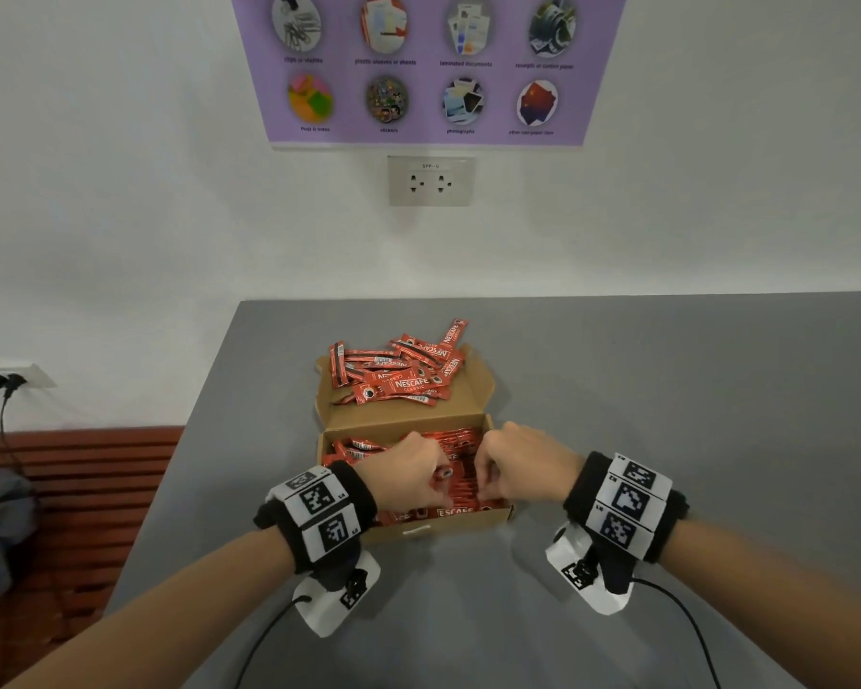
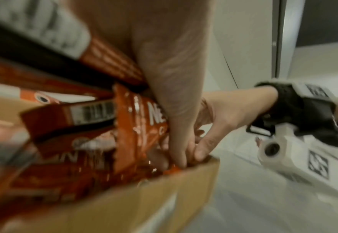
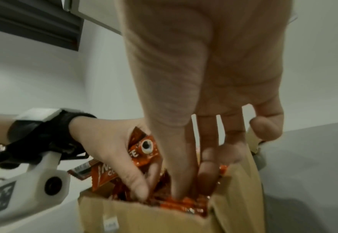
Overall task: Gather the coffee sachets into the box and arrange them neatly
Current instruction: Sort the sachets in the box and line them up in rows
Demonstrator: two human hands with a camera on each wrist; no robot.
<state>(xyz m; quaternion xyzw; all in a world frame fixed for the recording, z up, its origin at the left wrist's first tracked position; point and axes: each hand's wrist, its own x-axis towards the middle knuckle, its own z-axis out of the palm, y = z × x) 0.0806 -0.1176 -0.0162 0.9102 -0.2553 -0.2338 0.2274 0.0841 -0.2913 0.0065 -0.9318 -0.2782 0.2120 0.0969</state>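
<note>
Cardboard box (image 1: pixel 448 525) sits open on the grey table (image 1: pixel 667 415). Red sachets printed "NESCAFE CLASSIC" fill the box (image 1: pixel 461 482); a loose heap of the same sachets (image 1: pixel 398 370) lies on its far flap. Left hand (image 1: pixel 408 477) grips a bundle of sachets (image 3: pixel 142 151) inside the box. Right hand (image 1: pixel 523 467) has fingers (image 3: pixel 210 159) extended down among the packed sachets, gripping nothing visible. Wall socket (image 1: pixel 431 181) is labelled "SPP-9".
</note>
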